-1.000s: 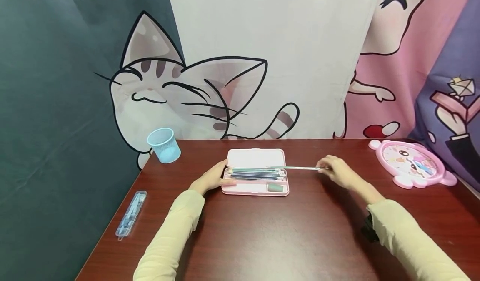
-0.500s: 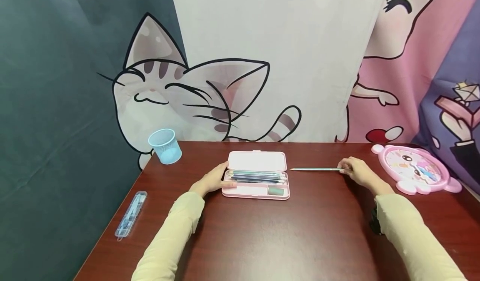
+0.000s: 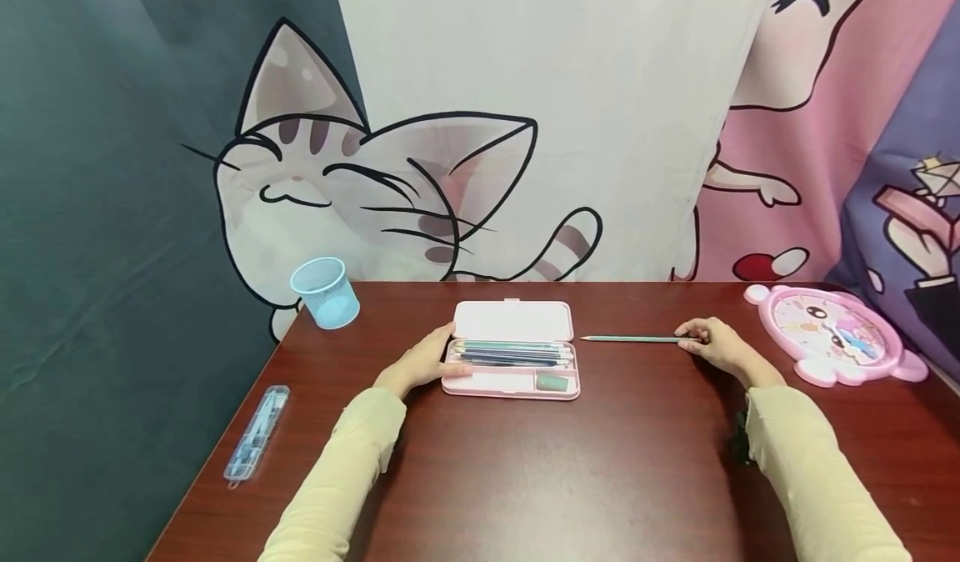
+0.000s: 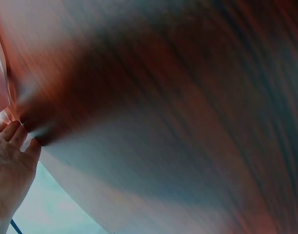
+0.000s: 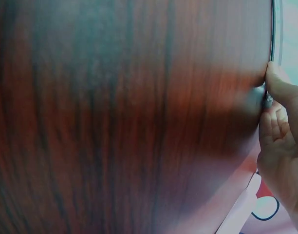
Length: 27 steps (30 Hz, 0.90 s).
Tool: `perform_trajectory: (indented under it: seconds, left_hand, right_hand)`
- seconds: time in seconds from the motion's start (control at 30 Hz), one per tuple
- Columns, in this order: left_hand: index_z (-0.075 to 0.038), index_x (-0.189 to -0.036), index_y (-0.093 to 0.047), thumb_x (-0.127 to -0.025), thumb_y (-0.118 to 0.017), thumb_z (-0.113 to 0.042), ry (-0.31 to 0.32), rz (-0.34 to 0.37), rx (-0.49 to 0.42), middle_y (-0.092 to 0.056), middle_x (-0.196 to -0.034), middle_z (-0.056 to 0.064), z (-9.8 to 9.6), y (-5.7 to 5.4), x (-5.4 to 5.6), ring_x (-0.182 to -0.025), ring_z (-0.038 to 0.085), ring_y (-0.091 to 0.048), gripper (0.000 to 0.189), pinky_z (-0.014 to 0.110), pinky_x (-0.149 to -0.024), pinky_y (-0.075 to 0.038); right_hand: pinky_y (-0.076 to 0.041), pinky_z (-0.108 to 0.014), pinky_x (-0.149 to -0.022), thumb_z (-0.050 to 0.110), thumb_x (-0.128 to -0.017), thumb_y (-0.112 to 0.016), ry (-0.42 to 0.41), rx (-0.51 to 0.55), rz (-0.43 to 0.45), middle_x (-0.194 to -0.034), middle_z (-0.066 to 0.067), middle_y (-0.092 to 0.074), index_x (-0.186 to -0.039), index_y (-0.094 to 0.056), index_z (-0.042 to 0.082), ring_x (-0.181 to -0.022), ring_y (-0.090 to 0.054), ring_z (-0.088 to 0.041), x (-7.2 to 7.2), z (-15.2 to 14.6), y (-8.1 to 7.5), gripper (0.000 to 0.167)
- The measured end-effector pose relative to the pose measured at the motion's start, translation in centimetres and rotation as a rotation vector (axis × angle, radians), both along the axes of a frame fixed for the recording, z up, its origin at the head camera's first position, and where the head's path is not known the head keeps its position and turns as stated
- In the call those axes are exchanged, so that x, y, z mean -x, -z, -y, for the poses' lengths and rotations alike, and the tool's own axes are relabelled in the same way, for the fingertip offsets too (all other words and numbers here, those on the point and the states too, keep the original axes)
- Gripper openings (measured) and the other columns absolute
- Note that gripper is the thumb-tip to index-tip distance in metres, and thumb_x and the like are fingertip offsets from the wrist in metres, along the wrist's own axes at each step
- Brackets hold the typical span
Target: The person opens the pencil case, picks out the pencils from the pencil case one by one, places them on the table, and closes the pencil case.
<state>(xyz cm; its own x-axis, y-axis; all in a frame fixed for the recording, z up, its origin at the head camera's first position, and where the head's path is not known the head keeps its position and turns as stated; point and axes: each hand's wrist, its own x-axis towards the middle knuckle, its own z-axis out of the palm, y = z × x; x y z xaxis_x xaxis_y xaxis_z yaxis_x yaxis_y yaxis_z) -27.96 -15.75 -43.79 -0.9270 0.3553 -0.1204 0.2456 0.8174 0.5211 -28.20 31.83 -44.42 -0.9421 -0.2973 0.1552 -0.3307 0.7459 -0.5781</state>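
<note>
Pink plastic, oblong and open, the pencil case (image 3: 504, 380) lies near the surface's (image 3: 570, 479) far edge in the head view; the left hand (image 3: 422, 362) grips its left end. Right of it, the right hand (image 3: 718, 348) pinches a slim pale-green pencil (image 3: 630, 339), tip toward the case. Left wrist view: fingers meet pink plastic. Right wrist view: thumb and fingertips nearly together, pencil indistinct. A light, level pinch and a braced case would likely serve best.
</note>
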Motion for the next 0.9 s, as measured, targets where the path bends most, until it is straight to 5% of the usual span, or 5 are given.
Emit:
perform_trajectory:
  seconds: [0.23, 0.47, 0.67, 0.9]
  left_hand:
    - [-0.001, -0.144, -0.022, -0.075, -0.072, -0.039, 0.0, 0.004, -0.008, -0.033, -0.144, 0.018, -0.2, -0.3, -0.2, -0.133, 0.028, -0.032, 0.093, 0.044, -0.109, -0.027]
    - [0.004, -0.143, -0.021, -0.076, -0.072, -0.039, 0.006, -0.005, 0.0, -0.032, -0.144, 0.022, -0.2, -0.4, -0.3, -0.134, 0.031, -0.031, 0.094, 0.044, -0.11, -0.026]
    - [0.005, -0.142, -0.021, -0.076, -0.071, -0.039, 0.017, -0.015, 0.006, -0.032, -0.144, 0.022, -0.1, -0.5, -0.1, -0.133, 0.031, -0.032, 0.094, 0.043, -0.11, -0.026]
    - [0.004, -0.142, -0.021, -0.077, -0.071, -0.038, 0.021, -0.014, 0.001, -0.032, -0.144, 0.022, 0.0, -0.2, 0.0, -0.134, 0.031, -0.032, 0.093, 0.043, -0.11, -0.026]
  right_hand:
    - [-0.045, -0.046, -0.076, 0.006, -0.074, -0.072, 0.076, -0.048, -0.027, -0.084, -0.029, -0.062, -0.101, -0.059, -0.014, -0.081, -0.057, -0.038, -0.2, 0.7, -0.3, 0.036]
    - [-0.028, -0.056, -0.086, 0.015, -0.069, -0.076, 0.151, -0.07, -0.128, -0.098, -0.032, -0.061, -0.101, -0.061, -0.012, -0.099, -0.044, -0.045, -0.2, 3.5, -0.5, 0.045]
    - [-0.039, -0.051, -0.086, 0.013, -0.074, -0.074, 0.067, 0.004, -0.08, -0.099, -0.028, -0.059, -0.105, -0.061, -0.009, -0.097, -0.053, -0.04, -0.2, 8.9, -1.3, 0.04]
    - [-0.05, -0.043, -0.078, 0.007, -0.078, -0.07, -0.134, 0.106, -0.018, -0.092, -0.017, -0.067, -0.099, -0.065, -0.004, -0.087, -0.063, -0.029, -0.8, 15.3, -1.9, 0.025]
